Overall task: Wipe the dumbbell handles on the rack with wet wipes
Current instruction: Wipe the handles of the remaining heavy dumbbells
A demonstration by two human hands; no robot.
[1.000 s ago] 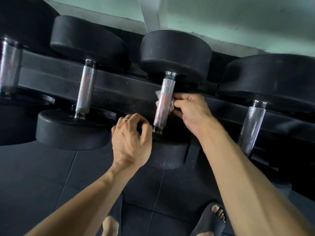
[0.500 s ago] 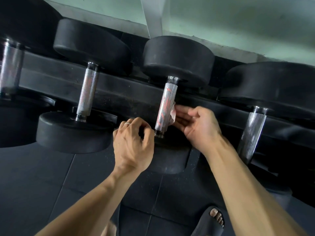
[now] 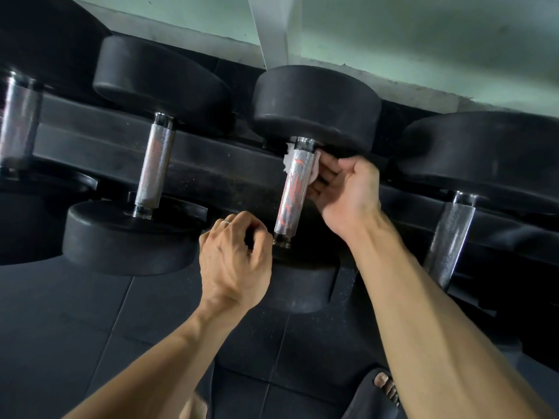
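The middle dumbbell's knurled steel handle, streaked with red, runs between its far black head and near head on the rack. A white wet wipe is wrapped behind the top of this handle, showing on both sides. My right hand holds the wipe against the handle's right side, just below the far head, fingers curled toward the steel. My left hand sits at the near head's upper left edge with fingers curled over it; the fingertips are hidden.
More dumbbells lie alongside: one to the left, one at the far left edge, one to the right. Dark rubber floor tiles lie below, and a sandalled foot stands near the bottom. A pale green wall backs the rack.
My right hand has slid the wipe up the handle from its middle to just under the far head. My left hand has stayed on the near head.
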